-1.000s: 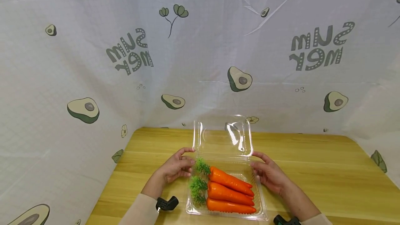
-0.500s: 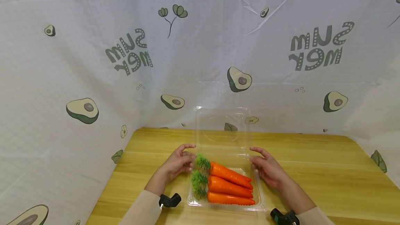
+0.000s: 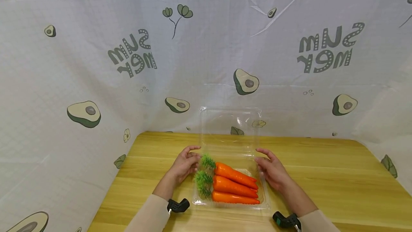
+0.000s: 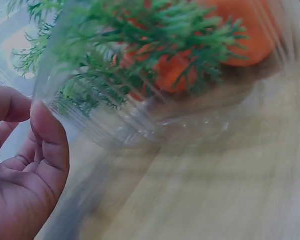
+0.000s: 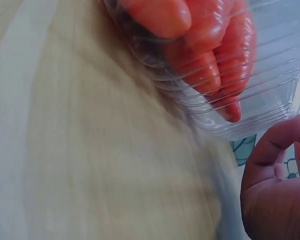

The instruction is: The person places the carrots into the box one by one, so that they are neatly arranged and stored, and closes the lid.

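Note:
A clear plastic clamshell container (image 3: pixel 264 205) stands with its lid (image 3: pixel 225 122) raised at the back. Inside lie orange carrots (image 3: pixel 236 188), side by side, their green leafy tops (image 3: pixel 203 179) toward the left. My left hand (image 3: pixel 184 164) pinches the container's left side near the hinge; in the left wrist view its thumb (image 4: pixel 50 135) and forefinger meet at the plastic edge. On the opposite side my right hand (image 3: pixel 273 171) pinches the rim, thumb (image 5: pixel 275 145) against the ribbed wall in the right wrist view. Some fingertips are hidden or cut off.
The container is over a wooden table (image 3: pixel 322 178). A pale cloth (image 3: pixel 206 53) printed with avocados and lettering hangs behind and at the left. Black wrist devices (image 3: pixel 178 206) sit on both forearms.
Both hands have shifted the container away from me, toward the back of the table, with the carrots in it. The raised lid also stands further back against the cloth.

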The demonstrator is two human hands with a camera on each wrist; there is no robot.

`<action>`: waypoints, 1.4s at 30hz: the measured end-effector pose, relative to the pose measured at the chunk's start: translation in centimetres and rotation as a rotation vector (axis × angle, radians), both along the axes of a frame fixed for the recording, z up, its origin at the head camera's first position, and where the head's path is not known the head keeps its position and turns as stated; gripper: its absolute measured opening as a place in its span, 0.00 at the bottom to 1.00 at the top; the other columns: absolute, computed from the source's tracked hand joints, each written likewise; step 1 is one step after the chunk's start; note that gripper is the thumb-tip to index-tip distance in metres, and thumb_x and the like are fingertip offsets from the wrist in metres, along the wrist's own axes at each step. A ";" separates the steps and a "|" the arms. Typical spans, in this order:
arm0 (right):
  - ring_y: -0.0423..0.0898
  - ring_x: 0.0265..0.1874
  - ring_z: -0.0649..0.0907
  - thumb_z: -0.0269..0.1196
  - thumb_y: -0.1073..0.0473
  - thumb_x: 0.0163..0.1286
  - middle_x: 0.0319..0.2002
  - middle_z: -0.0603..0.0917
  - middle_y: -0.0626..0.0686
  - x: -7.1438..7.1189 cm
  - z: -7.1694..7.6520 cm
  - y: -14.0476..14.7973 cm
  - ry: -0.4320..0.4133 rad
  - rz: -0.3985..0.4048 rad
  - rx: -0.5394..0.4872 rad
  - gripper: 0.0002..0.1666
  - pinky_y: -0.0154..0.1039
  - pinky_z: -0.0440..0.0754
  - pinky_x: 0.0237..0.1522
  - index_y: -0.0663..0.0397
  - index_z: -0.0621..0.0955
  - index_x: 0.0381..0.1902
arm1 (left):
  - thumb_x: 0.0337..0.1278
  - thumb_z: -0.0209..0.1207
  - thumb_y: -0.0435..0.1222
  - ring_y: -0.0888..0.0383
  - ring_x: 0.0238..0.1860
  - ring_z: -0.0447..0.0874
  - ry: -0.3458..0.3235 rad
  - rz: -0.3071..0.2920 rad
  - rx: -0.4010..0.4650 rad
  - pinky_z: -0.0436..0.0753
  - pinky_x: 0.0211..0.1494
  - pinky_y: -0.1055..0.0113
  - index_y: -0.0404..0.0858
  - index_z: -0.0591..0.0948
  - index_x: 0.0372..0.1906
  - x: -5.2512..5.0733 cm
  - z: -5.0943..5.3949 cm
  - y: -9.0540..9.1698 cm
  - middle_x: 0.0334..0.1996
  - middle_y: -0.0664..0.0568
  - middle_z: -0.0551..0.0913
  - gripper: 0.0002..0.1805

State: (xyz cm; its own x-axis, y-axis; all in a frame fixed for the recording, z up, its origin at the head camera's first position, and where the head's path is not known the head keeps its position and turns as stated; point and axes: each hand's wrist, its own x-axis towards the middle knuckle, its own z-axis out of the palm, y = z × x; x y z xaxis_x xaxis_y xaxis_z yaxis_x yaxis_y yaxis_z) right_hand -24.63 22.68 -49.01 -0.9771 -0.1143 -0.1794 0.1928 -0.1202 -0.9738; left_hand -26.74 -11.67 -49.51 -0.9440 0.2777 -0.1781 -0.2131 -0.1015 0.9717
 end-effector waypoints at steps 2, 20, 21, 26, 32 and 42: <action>0.37 0.21 0.71 0.56 0.62 0.79 0.25 0.74 0.41 -0.1 0.0 -0.1 -0.002 -0.014 0.003 0.17 0.26 0.72 0.23 0.41 0.70 0.60 | 0.73 0.54 0.29 0.61 0.30 0.73 0.010 0.016 -0.002 0.76 0.30 0.70 0.35 0.67 0.72 0.0 0.0 0.2 0.42 0.54 0.78 0.26; 0.38 0.21 0.70 0.56 0.61 0.80 0.27 0.74 0.41 -0.8 -0.6 -0.4 -0.004 -0.064 -0.009 0.14 0.26 0.70 0.22 0.33 0.73 0.55 | 0.73 0.52 0.28 0.61 0.29 0.70 0.064 0.093 0.053 0.71 0.27 0.72 0.32 0.69 0.69 -0.8 -0.8 1.0 0.42 0.54 0.77 0.23; 0.38 0.22 0.70 0.56 0.61 0.80 0.28 0.74 0.41 -0.8 -0.6 -0.4 -0.006 -0.064 -0.010 0.14 0.26 0.70 0.22 0.33 0.73 0.55 | 0.73 0.52 0.28 0.61 0.29 0.70 0.068 0.094 0.056 0.72 0.27 0.72 0.32 0.69 0.68 -0.8 -0.8 1.0 0.42 0.54 0.77 0.22; 0.38 0.22 0.70 0.56 0.60 0.80 0.29 0.74 0.41 -0.8 -0.6 -0.5 -0.013 -0.063 -0.019 0.13 0.25 0.70 0.22 0.32 0.74 0.52 | 0.73 0.53 0.27 0.62 0.28 0.71 0.069 0.103 0.074 0.73 0.28 0.73 0.32 0.71 0.66 -0.8 -1.0 1.0 0.41 0.54 0.78 0.20; 0.38 0.23 0.70 0.56 0.61 0.80 0.28 0.74 0.41 -0.7 -0.8 -0.5 -0.012 -0.064 -0.036 0.12 0.25 0.70 0.22 0.32 0.75 0.50 | 0.72 0.52 0.27 0.62 0.29 0.70 0.062 0.108 0.077 0.73 0.28 0.72 0.33 0.71 0.64 -0.9 -1.2 1.0 0.43 0.52 0.78 0.19; 0.36 0.24 0.71 0.54 0.63 0.80 0.27 0.75 0.41 -0.8 -1.2 -0.5 0.003 -0.048 -0.076 0.16 0.25 0.70 0.23 0.29 0.77 0.46 | 0.73 0.52 0.27 0.61 0.29 0.72 0.047 0.109 0.081 0.74 0.29 0.72 0.41 0.74 0.55 -0.9 -1.1 1.0 0.41 0.55 0.79 0.12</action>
